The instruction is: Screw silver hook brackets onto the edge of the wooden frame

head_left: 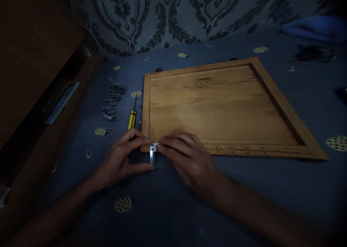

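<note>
A wooden framed panel [222, 106] lies flat on a blue patterned cloth [168, 207]. At its near left corner both hands pinch a small metal bracket [153, 152]. My left hand [123, 160] holds the bracket from the left with thumb and fingers closed on it. My right hand [184, 154] presses on it from the right, fingers bent over the panel's front rail. A row of small holes [238, 149] runs along that rail.
A yellow-handled screwdriver [132, 116] lies left of the panel. Several metal hooks and brackets [112, 100] sit further left, with loose screws nearby. A dark wooden cabinet [35, 95] stands at the left. A blue object [314, 27] lies at the far right.
</note>
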`<action>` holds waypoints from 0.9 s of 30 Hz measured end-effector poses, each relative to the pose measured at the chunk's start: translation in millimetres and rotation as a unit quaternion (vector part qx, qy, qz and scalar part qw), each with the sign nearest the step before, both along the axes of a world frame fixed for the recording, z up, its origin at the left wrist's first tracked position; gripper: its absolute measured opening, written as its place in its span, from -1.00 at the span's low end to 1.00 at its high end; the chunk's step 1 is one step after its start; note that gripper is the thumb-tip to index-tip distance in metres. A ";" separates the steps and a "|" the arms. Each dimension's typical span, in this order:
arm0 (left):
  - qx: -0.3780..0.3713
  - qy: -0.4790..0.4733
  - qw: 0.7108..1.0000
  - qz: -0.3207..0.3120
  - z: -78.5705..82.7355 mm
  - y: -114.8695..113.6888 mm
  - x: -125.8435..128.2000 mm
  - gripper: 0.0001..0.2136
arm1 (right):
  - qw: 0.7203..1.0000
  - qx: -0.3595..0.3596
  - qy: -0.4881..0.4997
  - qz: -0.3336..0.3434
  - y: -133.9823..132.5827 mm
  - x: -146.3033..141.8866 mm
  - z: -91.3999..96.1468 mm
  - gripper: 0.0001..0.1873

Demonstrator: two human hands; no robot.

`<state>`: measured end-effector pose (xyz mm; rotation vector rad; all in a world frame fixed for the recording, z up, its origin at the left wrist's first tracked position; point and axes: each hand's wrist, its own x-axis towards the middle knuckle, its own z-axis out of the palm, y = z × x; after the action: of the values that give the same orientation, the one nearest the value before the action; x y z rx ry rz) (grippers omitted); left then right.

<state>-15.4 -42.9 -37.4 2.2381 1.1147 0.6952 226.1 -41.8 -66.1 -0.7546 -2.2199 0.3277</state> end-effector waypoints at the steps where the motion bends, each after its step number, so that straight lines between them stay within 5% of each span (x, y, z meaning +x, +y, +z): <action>1: -0.001 -0.001 1.000 0.001 0.0 0.0 0.1 -0.58 | 1.000 0.000 0.001 0.000 0.1 -0.1 0.0 -0.69; 27: -0.003 -0.005 1.000 0.012 -0.2 0.5 0.8 -0.60 | 1.000 0.019 -0.005 -0.009 0.4 -1.6 0.1 -0.70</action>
<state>-14.6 -42.4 -37.6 2.2173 1.1391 0.7117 224.5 -41.3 -66.1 -0.7567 -2.2204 0.2739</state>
